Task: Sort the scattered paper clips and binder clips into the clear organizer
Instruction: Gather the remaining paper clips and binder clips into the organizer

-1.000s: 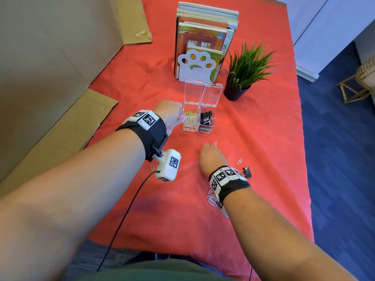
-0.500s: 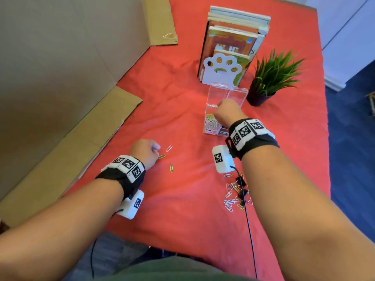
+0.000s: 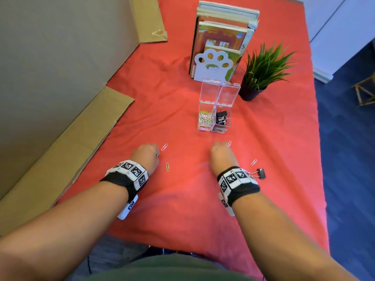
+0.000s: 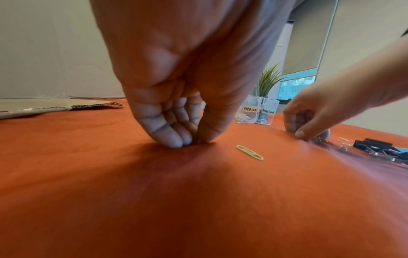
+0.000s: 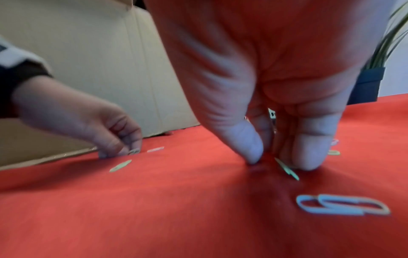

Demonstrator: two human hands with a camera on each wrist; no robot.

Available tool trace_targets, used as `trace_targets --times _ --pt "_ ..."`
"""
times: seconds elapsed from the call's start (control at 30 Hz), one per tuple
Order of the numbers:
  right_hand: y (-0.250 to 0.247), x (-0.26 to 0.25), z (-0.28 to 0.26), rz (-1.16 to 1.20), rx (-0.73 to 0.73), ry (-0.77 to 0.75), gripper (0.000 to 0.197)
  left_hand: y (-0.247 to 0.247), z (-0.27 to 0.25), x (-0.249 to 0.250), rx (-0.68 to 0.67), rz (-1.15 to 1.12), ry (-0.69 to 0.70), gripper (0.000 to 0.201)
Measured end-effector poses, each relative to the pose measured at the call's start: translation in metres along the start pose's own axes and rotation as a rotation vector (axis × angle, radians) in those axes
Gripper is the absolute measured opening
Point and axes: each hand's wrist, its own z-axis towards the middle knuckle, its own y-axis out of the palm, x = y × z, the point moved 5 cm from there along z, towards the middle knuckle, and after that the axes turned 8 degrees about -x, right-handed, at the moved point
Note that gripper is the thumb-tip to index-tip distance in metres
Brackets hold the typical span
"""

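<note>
The clear organizer point(image 3: 213, 126) stands open mid-table, with coloured paper clips in its left bin and black binder clips in its right. My left hand point(image 3: 156, 154) is down on the red cloth, thumb and fingers pinching a green paper clip point(image 3: 158, 154). A white clip point(image 3: 164, 147) and a yellow clip point(image 3: 167, 166) lie just right of it. My right hand point(image 5: 271, 160) pinches at the cloth, with a pale green clip point(image 5: 287, 171) tilted up between thumb and fingers. A white clip point(image 3: 253, 162) and a black binder clip point(image 3: 261, 173) lie right of that wrist.
Books behind a white paw-shaped bookend point(image 3: 213, 65) and a potted plant point(image 3: 263, 69) stand behind the organizer. Cardboard sheets point(image 3: 60, 149) line the left side. The table edge runs along the right, with blue floor beyond. Two linked white clips point(image 5: 342, 206) lie near my right hand.
My right hand has come back from the organizer and dropped to the cloth in front of it. My left hand stays low by the same group of clips.
</note>
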Motion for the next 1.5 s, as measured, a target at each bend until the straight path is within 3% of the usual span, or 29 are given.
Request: trace_targets --times 0.17,0.4,0.5,0.63,0.8,1.0,1.1,1.17,1.27,1.33,1.4,1.5 --pt "0.013 0.004 -0.005 0.034 -0.013 0.023 0.032 -0.005 0.004 0.01 0.044 -0.115 -0.007 0.021" --pt "-0.016 0.047 0.014 0.139 0.068 0.089 0.033 -0.012 0.012 0.014 0.001 -0.612 -0.06 0.022" --pt "-0.017 0.047 0.017 0.071 0.015 0.047 0.032 -0.015 0.015 0.018 0.032 -0.462 -0.026 0.017" --pt "-0.005 0.033 0.006 0.005 -0.023 -0.007 0.031 -0.014 0.018 0.024 0.1 -0.226 0.02 0.029" --pt "0.02 0.018 -0.021 -0.046 0.032 -0.045 0.023 -0.006 0.016 0.028 0.092 -0.12 0.031 0.026" --pt "0.022 0.014 -0.031 -0.145 0.05 -0.055 0.031 0.0 0.015 0.03 0.087 -0.01 0.057 0.025" --pt "0.015 0.033 -0.018 0.107 -0.025 -0.004 0.029 0.002 0.018 0.029 0.075 0.04 0.017 0.027" --pt "0.009 0.049 -0.011 0.425 -0.098 0.078 0.023 0.003 0.019 0.028 0.052 0.046 0.013 0.026" --pt "0.009 0.065 -0.013 1.053 -0.152 0.188 0.032 0.004 0.016 0.026 0.072 0.028 0.048 0.017" --pt "0.01 0.074 -0.016 1.212 -0.135 0.219 0.029 0.005 0.013 0.027 0.082 0.023 0.073 0.014" --pt "0.011 0.078 -0.018 1.124 -0.132 0.19 0.023 0.008 0.011 0.03 0.081 0.042 0.094 0.015" --pt "0.012 0.074 -0.019 0.571 -0.141 0.105 0.011 0.01 0.009 0.034 0.088 0.071 0.089 0.019"
